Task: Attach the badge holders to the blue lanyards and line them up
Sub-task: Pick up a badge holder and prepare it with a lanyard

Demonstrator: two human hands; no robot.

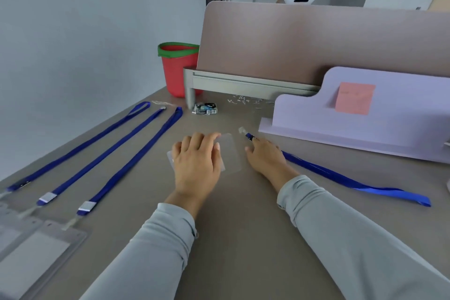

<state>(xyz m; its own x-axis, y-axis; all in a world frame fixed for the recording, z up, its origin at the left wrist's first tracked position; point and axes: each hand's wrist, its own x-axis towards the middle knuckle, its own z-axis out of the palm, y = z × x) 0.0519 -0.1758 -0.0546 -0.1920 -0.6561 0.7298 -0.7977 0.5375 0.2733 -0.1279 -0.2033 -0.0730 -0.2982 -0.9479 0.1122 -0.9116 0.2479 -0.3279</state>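
— One worktop [243, 238], grey-brown, is entered first. What is carried on it?
— Three blue lanyards [107, 151] are laid side by side at the left, with clear badge holders [36, 251] at their near ends. A fourth lanyard [353, 184] is stretched across the right.
— And the hands?
— The left hand [197, 161] is laid flat, fingers nearly straight, on a loose badge holder [231, 153]. The right hand [265, 156] is rested on the fourth lanyard's clip end; whether it is gripped cannot be told.

On the table [243, 238] are recorded: three blue lanyards [104, 154] parallel at left, fourth lanyard [323, 170] right, clear badge holder [231, 151] centre.
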